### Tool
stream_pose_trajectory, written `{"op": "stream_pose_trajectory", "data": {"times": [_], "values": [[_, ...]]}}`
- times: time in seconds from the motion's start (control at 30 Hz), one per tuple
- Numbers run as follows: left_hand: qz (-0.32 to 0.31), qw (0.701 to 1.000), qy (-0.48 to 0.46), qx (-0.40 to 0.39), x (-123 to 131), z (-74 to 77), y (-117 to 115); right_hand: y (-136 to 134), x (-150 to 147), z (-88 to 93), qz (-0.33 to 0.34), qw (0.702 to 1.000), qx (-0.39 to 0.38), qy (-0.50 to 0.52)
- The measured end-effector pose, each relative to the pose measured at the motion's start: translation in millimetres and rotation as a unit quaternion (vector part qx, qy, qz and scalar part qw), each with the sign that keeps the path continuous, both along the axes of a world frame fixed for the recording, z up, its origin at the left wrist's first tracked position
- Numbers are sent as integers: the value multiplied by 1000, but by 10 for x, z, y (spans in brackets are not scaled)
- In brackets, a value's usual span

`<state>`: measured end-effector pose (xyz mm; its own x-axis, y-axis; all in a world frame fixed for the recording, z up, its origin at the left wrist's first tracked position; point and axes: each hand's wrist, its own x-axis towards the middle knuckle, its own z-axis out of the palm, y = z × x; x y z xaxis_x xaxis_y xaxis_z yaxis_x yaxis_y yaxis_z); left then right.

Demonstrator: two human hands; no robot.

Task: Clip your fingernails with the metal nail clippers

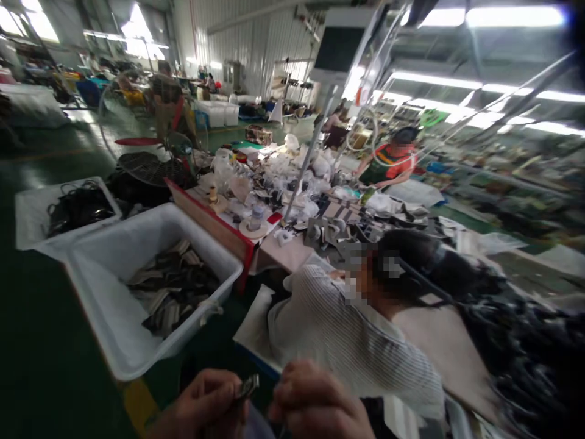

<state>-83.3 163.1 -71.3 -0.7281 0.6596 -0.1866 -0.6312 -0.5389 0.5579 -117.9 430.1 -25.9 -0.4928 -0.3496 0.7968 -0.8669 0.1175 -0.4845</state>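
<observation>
I'd steady my left grip [208,402], pinching a metallic piece [249,386]; whether right grip [320,402] beside it pinches, I can't tell.

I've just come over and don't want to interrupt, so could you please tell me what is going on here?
The person's left hand has a small, shiny piece in its grip. The right hand is close beside it, fingers curled; what it holds, if anything, is unclear. Ahead, a co-worker in a striped top leans by a cluttered table. To the left, a white bin holds dark and pale strips.
</observation>
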Motion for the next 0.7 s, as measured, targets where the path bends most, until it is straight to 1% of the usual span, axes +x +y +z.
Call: {"op": "stream_pose_trajectory", "data": {"times": [0.03,0.07,0.1,0.13,0.2,0.23,0.27,0.3,0.33,0.4,0.53,0.6,0.7], "values": [[46,998,-2,39,33,-47,-1,-97,70,-38,-7,990,-113,-88],[82,995,-1,52,43,-65,9,-172,91,-54,-13,956,-227,-187],[118,992,-12,47,36,-58,26,-227,75,-55,-12,902,-328,-281],[134,990,-23,38,19,-33,48,-265,35,-51,-4,843,-402,-357],[130,991,-34,17,-23,45,103,-303,-62,-47,23,733,-515,-443],[116,993,-26,12,-41,83,133,-309,-101,-54,36,690,-553,-465],[100,995,-12,6,-55,113,164,-311,-128,-68,47,654,-584,-478],[83,997,6,2,-68,135,197,-311,-143,-84,58,625,-608,-487],[68,997,23,-3,-79,148,229,-310,-148,-101,68,602,-624,-493],[45,998,45,-10,-104,150,289,-306,-139,-127,86,575,-641,-501],[25,996,81,1,-150,84,371,-307,-118,-130,109,554,-644,-516],[17,994,106,3,-154,29,400,-314,-120,-118,110,547,-644,-524],[7,991,136,5,-148,-42,444,-323,-127,-106,104,525,-655,-534]]}}
